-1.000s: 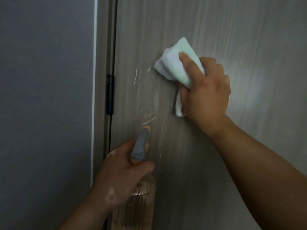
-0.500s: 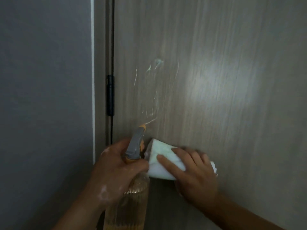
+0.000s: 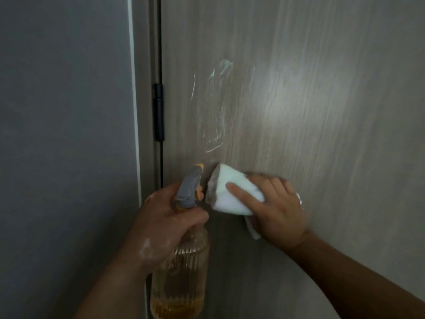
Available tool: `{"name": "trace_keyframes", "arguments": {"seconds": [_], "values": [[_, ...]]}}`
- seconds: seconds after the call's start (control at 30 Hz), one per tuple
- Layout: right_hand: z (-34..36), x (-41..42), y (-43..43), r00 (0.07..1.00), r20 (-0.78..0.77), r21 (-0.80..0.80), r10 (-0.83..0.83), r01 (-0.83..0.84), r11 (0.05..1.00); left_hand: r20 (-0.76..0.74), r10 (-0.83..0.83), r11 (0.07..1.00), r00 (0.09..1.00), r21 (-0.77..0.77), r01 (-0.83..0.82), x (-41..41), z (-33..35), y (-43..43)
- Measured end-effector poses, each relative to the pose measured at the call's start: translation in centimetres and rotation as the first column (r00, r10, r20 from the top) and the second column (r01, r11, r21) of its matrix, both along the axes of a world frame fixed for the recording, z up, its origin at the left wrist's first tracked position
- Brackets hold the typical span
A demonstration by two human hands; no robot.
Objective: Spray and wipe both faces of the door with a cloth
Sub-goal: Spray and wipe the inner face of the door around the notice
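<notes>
A grey-brown wood-grain door fills the right of the head view, with wet streaks near its hinge side. My right hand presses a folded white cloth flat against the door below the streaks. My left hand grips the neck of a clear ribbed spray bottle holding amber liquid. Its grey and orange trigger head points up at the door, just left of the cloth.
A black hinge sits on the door's left edge, beside the door frame. A grey wall takes up the left side.
My right hand has swept the cloth from high on the door down to beside the bottle's head, then slightly upward. The left hand and bottle have stayed almost still.
</notes>
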State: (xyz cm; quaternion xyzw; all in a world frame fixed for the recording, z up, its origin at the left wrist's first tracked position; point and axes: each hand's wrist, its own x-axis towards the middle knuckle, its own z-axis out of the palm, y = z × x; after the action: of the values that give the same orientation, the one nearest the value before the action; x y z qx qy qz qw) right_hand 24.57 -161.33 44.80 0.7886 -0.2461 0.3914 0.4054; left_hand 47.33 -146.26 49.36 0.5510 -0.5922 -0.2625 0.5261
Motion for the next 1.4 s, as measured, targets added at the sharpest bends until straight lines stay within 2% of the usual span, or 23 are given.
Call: {"name": "trace_keyframes", "arguments": {"seconds": [0.1,0.23,0.4,0.53,0.7,0.8,0.87,1.03,1.13,1.2,1.3,1.4], "values": [[4.7,0.8,0.1,0.987,0.157,0.011,0.027,-0.029,1.000,-0.041,0.021,0.999,0.999,0.039,-0.020,-0.1,-1.0,0.3],[12.2,2.5,0.0,0.940,0.337,-0.065,0.056,-0.036,0.997,-0.080,0.024,0.997,0.996,0.076,-0.018,-0.8,-1.9,0.5],[12.7,3.8,0.1,0.899,0.437,-0.089,0.036,0.004,0.996,-0.050,0.056,0.994,0.997,0.092,-0.051,-1.1,-2.3,0.9],[6.9,3.1,0.3,0.940,0.339,-0.045,0.050,-0.037,0.998,-0.008,0.100,0.990,0.995,0.102,-0.098,0.2,-2.5,1.3],[-5.0,3.3,1.5,0.999,-0.003,0.131,0.051,-0.050,0.990,0.006,0.116,0.988,0.993,0.098,-0.116,1.4,-2.4,1.6],[-5.9,4.3,1.3,0.990,-0.132,0.139,0.056,-0.037,0.990,0.015,0.117,0.990,0.993,0.072,-0.118,1.5,-2.0,2.0],[-3.8,5.3,1.1,0.992,-0.115,0.104,0.058,-0.046,0.993,0.025,0.121,0.990,0.992,0.068,-0.123,1.4,-1.8,2.1],[7.6,7.8,0.6,0.993,0.105,-0.028,0.049,-0.047,0.999,-0.013,0.218,0.974,0.976,-0.064,-0.218,1.5,-0.5,3.0],[13.8,8.2,0.2,0.964,0.264,-0.094,0.040,-0.016,0.995,-0.049,0.189,0.979,0.981,-0.064,-0.192,1.0,-0.2,3.2],[15.1,8.5,0.1,0.947,0.320,-0.098,0.026,0.005,0.995,-0.073,0.177,0.983,0.982,-0.045,-0.180,0.7,-0.2,3.1],[12.4,8.2,0.5,0.963,0.267,-0.100,0.032,-0.005,0.995,-0.097,0.161,0.985,0.982,-0.052,-0.167,0.9,0.0,3.0],[6.2,6.5,0.8,0.997,0.061,-0.029,0.042,-0.040,0.999,-0.123,0.162,0.984,0.979,-0.048,-0.169,0.9,0.8,3.3]]}}
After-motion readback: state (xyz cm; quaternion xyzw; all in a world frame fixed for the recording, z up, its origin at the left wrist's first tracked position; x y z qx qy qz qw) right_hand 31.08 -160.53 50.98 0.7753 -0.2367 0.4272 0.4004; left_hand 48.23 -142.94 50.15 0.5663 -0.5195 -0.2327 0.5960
